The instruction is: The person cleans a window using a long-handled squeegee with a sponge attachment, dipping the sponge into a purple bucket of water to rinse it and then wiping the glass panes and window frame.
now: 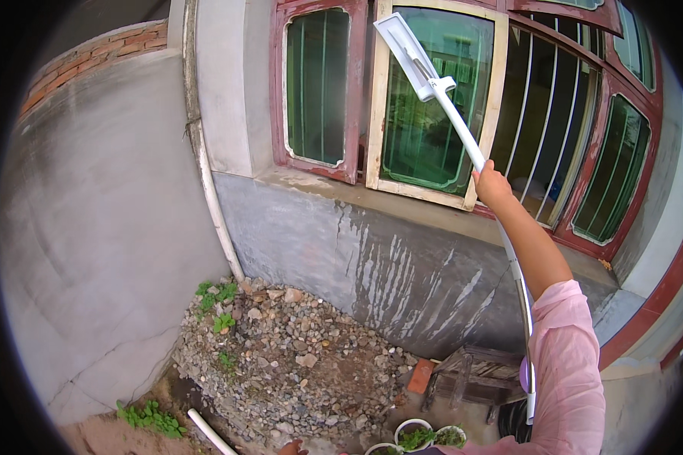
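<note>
My right hand [492, 183], at the end of a pink sleeve, grips the white handle of a long-handled flat-head window squeegee or mop [407, 54]. Its flat rectangular head is raised over the upper left part of an open window sash [432, 114] with a cream wooden frame and green-tinted glass. Whether the head touches the glass, I cannot tell. The lower handle [528, 341] runs down beside my forearm. Only a bit of my left hand [293, 448] shows at the bottom edge, its fingers partly cut off, so its hold is unclear.
Red-framed windows with white bars [546, 114] stand right of the sash. Wet streaks mark the grey wall [410, 278] under the sill. Below lie a gravel heap [307, 364], a red brick [420, 375], a wooden stool [472, 375], potted plants [415, 435] and a white pipe [209, 432].
</note>
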Action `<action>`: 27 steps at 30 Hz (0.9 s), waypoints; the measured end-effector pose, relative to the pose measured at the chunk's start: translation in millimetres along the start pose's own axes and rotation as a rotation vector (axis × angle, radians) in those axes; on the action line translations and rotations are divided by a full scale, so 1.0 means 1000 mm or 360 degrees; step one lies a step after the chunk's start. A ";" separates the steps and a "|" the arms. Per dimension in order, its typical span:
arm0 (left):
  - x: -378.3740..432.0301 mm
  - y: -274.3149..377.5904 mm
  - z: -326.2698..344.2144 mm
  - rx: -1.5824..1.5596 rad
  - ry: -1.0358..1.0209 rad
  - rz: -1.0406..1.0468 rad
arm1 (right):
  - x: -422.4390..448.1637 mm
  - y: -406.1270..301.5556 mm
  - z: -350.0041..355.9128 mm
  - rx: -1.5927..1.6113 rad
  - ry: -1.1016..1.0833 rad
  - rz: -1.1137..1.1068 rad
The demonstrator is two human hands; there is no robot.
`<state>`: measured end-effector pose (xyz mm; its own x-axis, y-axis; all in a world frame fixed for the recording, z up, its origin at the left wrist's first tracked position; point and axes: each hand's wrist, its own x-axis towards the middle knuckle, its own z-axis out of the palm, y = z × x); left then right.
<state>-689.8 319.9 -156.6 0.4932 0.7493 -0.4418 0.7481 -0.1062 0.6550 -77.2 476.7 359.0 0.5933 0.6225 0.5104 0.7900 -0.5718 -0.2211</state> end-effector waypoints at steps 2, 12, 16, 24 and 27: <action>-0.008 0.029 0.000 -0.0134 -0.0103 -0.0098 | -0.010 0.001 -0.003 -0.0074 -0.0016 -0.0023; 0.011 0.029 0.025 0.0113 0.0046 0.0162 | -0.023 0.045 0.008 -0.0682 0.0086 -0.0001; 0.020 -0.004 0.056 0.0034 0.0192 0.0213 | -0.036 0.045 -0.006 -0.0999 0.0166 -0.0138; 0.045 -0.005 0.056 0.0193 0.0103 0.0188 | -0.071 0.036 0.007 -0.1273 -0.0070 -0.0327; 0.059 0.010 0.025 0.0213 -0.0012 0.0141 | -0.091 0.038 0.029 -0.1130 -0.0275 -0.0265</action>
<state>-642.1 346.5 -190.9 0.5629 0.7284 -0.3907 0.7536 -0.2582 0.6045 -97.0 413.7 279.8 0.5369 0.7724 0.3393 0.6168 -0.6338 0.4667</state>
